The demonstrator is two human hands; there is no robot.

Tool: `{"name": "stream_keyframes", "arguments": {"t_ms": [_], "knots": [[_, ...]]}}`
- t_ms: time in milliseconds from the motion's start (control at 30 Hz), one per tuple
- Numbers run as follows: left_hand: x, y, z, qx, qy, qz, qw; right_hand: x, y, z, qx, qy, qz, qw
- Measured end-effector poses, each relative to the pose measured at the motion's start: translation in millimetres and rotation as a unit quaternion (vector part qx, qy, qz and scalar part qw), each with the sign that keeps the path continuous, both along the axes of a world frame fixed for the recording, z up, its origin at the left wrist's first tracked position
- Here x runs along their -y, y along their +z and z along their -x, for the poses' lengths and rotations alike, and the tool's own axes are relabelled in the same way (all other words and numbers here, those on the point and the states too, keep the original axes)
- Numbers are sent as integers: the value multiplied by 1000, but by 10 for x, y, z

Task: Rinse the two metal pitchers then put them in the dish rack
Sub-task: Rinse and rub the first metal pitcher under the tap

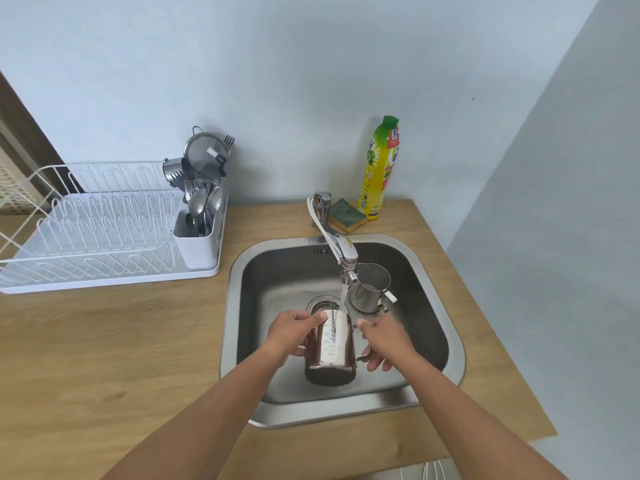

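A tall metal pitcher (pixel 331 351) is held tilted over the sink (pixel 429 382), its mouth under the stream of water from the tap (pixel 341 249). My left hand (pixel 294 332) grips its left side near the rim. My right hand (pixel 386 339) is at the handle on its right side, fingers curled around it. A second, smaller metal pitcher (pixel 370 287) stands upright in the sink at the back right, behind the tap's spout. The white dish rack (pixel 104 230) sits on the counter to the left, its plate slots bare.
A white cutlery holder (pixel 197 240) full of spoons, forks and a strainer is fixed at the rack's right end. A green-and-yellow sponge (pixel 347 214) and a yellow dish-soap bottle (pixel 381 168) stand behind the sink. The wooden counter (pixel 121 358) runs to the left.
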State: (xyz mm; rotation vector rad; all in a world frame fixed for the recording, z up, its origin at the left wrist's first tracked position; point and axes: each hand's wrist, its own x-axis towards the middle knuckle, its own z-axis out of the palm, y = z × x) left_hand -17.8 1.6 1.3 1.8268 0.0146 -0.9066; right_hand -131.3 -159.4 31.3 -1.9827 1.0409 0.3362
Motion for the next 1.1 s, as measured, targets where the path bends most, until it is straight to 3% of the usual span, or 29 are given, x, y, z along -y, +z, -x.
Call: {"name": "stream_keyframes", "arguments": {"t_ms": [567, 900, 967, 1100], "knots": [[-94, 52, -78, 2, -10, -87, 996, -40, -256, -142, -15, -48, -146, 988], [-283, 159, -175, -23, -138, -116, 983, -243, -286, -114, 90, 62, -95, 989], [-304, 145, -200, -3, -159, -131, 978, -281, -338, -111, 125, 92, -61, 986], [-303, 104, -213, 125, -204, -204, 949, -319, -370, -119, 170, 111, -56, 977]]}}
